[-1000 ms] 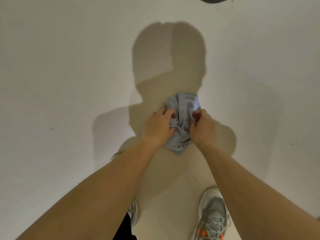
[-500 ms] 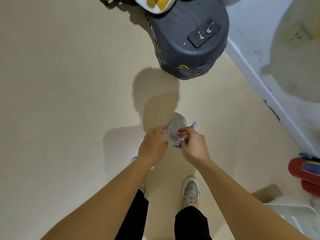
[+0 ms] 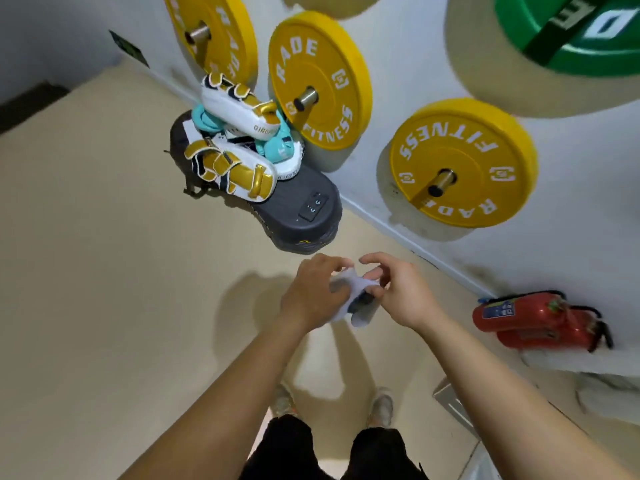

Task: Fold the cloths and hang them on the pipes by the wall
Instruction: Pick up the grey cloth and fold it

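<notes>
Both sets of fingers (image 3: 370, 259) pinch the bunched cloth (image 3: 356, 306), midair between left hand (image 3: 311, 292) and right hand (image 3: 401, 296); it seemingly hangs downward. The nearest pipe (image 3: 441, 181) lies ahead-right, closer to the right hand.

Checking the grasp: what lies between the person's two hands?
A bunched pale cloth, held by both the left hand and the right hand; the head view shows it.

Cloth (image 3: 363, 317) — half hidden; green plate (image 3: 581, 46) cropped.
</notes>
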Available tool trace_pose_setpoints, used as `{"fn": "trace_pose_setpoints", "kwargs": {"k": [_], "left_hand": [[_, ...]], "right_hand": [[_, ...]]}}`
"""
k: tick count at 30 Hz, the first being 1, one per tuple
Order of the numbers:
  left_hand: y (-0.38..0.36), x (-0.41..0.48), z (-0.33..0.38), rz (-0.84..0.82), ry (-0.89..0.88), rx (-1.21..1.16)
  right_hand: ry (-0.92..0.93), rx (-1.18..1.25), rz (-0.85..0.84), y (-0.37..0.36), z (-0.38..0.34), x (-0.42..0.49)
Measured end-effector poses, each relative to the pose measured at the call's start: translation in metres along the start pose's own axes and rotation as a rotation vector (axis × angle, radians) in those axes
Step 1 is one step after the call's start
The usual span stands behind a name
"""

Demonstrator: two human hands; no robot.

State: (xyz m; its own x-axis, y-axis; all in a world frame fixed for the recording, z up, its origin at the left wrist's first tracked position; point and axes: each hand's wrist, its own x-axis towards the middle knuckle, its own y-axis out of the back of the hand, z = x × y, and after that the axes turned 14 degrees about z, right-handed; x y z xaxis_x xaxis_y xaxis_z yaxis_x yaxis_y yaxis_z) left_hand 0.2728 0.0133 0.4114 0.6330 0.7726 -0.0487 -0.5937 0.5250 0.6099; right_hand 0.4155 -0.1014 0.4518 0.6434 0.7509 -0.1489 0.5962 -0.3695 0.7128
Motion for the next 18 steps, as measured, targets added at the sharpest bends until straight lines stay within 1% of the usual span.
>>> {"fn": "trace_pose_setpoints", "kwargs": {"k": [1,2,5,8,12,15,18], "left_hand": [[0.006,-0.001,0.017,0.003,-0.090,-0.054],[0.012,-0.002,0.033,-0.018,-0.139,-0.101],[0.022,-0.002,0.071,-0.121,-0.108,-0.108],[0.023,-0.002,0.102,-0.156,-0.213,-0.056],[0.014,0.001,0.138,-0.142,-0.347,-0.026],[0.008,0.004,0.158,-0.081,-0.356,0.033],[0.010,0.009,0.169,-0.098,-0.340,0.024]], "right_hand": [[0.007,0.021,0.036,0.014,-0.008,-0.007],[0.008,0.039,0.069,0.027,-0.013,-0.013],[-0.008,0.099,0.156,0.061,-0.025,-0.026],[0.010,0.131,0.225,0.095,-0.028,-0.032],[0.091,0.124,0.191,0.140,-0.032,-0.036],[0.128,0.069,0.183,0.170,-0.030,-0.038],[0.157,0.011,0.224,0.198,-0.020,-0.037]]}}
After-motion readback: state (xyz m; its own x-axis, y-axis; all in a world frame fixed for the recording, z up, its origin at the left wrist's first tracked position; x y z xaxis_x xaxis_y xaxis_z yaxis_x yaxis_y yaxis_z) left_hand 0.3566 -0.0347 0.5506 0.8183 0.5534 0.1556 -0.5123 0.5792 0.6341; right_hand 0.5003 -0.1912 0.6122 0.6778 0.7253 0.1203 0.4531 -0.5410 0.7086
